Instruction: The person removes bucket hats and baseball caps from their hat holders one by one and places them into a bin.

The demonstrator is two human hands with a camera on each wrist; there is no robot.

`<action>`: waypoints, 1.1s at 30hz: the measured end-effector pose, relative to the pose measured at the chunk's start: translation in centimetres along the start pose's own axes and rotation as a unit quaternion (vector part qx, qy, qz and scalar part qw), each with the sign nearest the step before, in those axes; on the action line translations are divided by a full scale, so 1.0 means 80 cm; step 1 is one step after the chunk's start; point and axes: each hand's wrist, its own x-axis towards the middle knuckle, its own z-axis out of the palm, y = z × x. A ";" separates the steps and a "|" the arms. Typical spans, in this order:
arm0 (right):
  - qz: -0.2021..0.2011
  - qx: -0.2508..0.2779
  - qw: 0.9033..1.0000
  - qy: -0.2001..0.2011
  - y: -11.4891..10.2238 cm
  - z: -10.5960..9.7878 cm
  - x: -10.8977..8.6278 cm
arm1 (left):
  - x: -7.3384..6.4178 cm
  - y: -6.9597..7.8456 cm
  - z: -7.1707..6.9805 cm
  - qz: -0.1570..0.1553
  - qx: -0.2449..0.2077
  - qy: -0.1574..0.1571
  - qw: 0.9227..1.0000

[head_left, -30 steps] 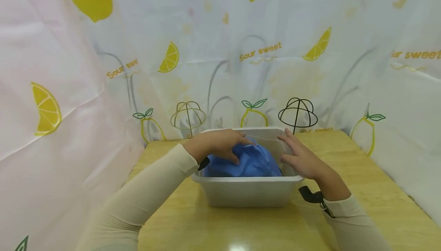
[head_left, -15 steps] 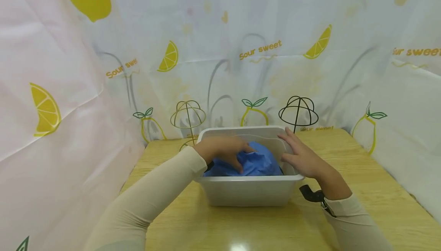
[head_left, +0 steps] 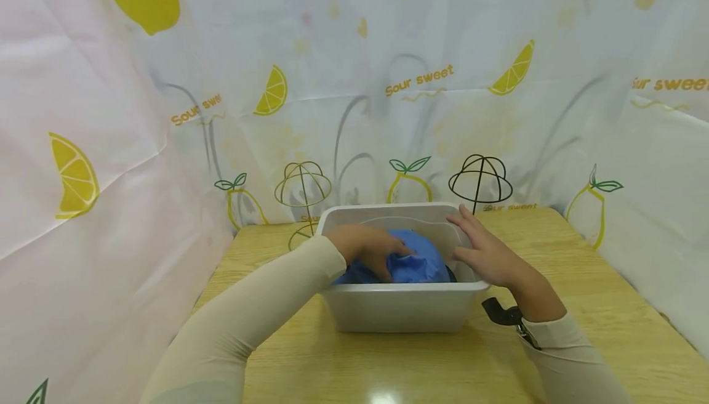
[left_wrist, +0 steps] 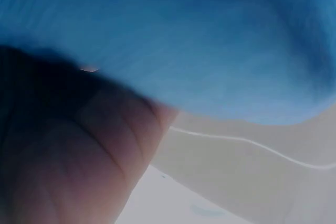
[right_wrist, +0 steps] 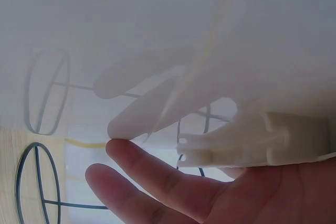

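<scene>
A white plastic bin [head_left: 396, 308] stands on the wooden table and holds a soft blue cloth hat [head_left: 423, 247], domed, with a dark part low at its right. My left hand [head_left: 368, 247] reaches in over the bin's left side and grips the bunched cloth between thumb and fingers. In the left wrist view the blue hat [left_wrist: 199, 51] fills the upper part and hides the fingertips. My right hand [head_left: 487, 256] rests at the bin's right rim, its fingers fairly straight. The right wrist view shows these fingers [right_wrist: 168, 182] along the bin's glossy outer wall [right_wrist: 131, 14].
Behind the bin, a gold wire hat stand [head_left: 303, 185] is at the left and a black wire hat stand [head_left: 479, 179] at the right. A lemon-printed curtain [head_left: 354, 53] encloses the wooden table [head_left: 576, 305] at the back and sides.
My left hand has moved right and lower into the bin, and the cloth now bunches in its fingers. The right hand has stayed at the rim.
</scene>
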 end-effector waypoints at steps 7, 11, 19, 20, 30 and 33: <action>-0.001 0.004 1.000 -0.004 -0.003 -0.001 -0.001 | 0.012 0.001 0.003 0.004 0.006 -0.031 0.999; -0.006 0.012 1.000 -0.006 -0.004 -0.001 -0.001 | 0.016 0.001 0.005 -0.007 -0.002 -0.042 0.999; -0.006 0.009 1.000 -0.003 -0.002 -0.002 -0.001 | 0.020 0.002 0.006 -0.024 -0.012 -0.054 0.998; -0.006 0.008 1.000 -0.003 -0.001 -0.002 -0.001 | 0.020 0.002 0.006 -0.025 -0.014 -0.056 0.998; -0.008 0.014 1.000 -0.005 0.000 -0.003 0.002 | 0.024 0.002 0.007 -0.028 -0.015 -0.085 0.996; -0.007 0.017 1.000 -0.006 0.001 -0.002 0.001 | 0.025 0.003 0.009 -0.021 -0.006 -0.093 0.995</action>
